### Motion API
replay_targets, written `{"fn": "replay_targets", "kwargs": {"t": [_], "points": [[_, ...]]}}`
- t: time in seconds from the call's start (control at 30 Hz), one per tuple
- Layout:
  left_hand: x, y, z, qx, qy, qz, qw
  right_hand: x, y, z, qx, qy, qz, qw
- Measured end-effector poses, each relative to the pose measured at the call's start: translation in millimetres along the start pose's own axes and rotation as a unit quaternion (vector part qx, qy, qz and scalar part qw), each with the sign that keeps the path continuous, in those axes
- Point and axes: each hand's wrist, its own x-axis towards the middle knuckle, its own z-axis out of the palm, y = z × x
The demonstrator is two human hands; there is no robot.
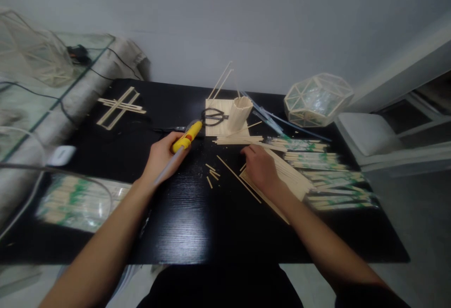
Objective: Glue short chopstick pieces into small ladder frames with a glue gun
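Note:
My left hand [162, 157] is closed around a yellow glue gun [186, 138], its tip pointing away toward the back of the black table [197, 223]. My right hand [260, 167] rests palm down on a flat row of wooden sticks [292, 178], fingers curled at its near edge; whether they pinch a stick is hidden. One long loose stick [237, 177] lies slanted just left of that hand. A few short stick offcuts [212, 174] lie between my hands.
Black scissors [214, 116] lie on a light wooden board [220, 110] beside a small stick-built cup [240, 114]. A polyhedral stick frame [317, 99] stands at back right. Wrapped chopstick packs [317, 157] lie right, a bag of them [75, 202] left. Crossed sticks [120, 106] lie back left.

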Motion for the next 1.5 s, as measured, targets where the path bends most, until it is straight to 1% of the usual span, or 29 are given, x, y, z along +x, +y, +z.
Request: {"fn": "replay_targets", "kwargs": {"t": [0.5,0.6,0.73,0.87,1.0,1.13,1.27,1.5], "points": [[0,-4,1,0.001,0.002,0.01,1.0,-1,0,0,0.003,0.003,0.001,1.0],[0,-2,1,-0.001,0.003,0.009,1.0,1,0,-1,0.013,0.012,-0.016,1.0],[0,0,1,-0.008,0.003,0.012,1.0,10,-2,-1,0.032,0.02,-0.062,0.997],[0,0,1,-0.006,0.005,0.016,1.0,22,-4,0,0.035,0.013,-0.096,0.995],[1,-2,1,-0.014,0.007,0.019,1.0,29,-4,2,0.035,0.011,-0.106,0.994],[0,-4,2,-0.016,0.008,0.035,0.999,30,-4,7,0.033,0.016,-0.108,0.993],[0,-4,3,-0.014,0.008,0.035,0.999,32,-1,10,0.034,0.018,-0.12,0.992],[0,-5,2,-0.02,0.005,0.039,0.999,40,2,16,0.034,-0.014,-0.165,0.986]]}}
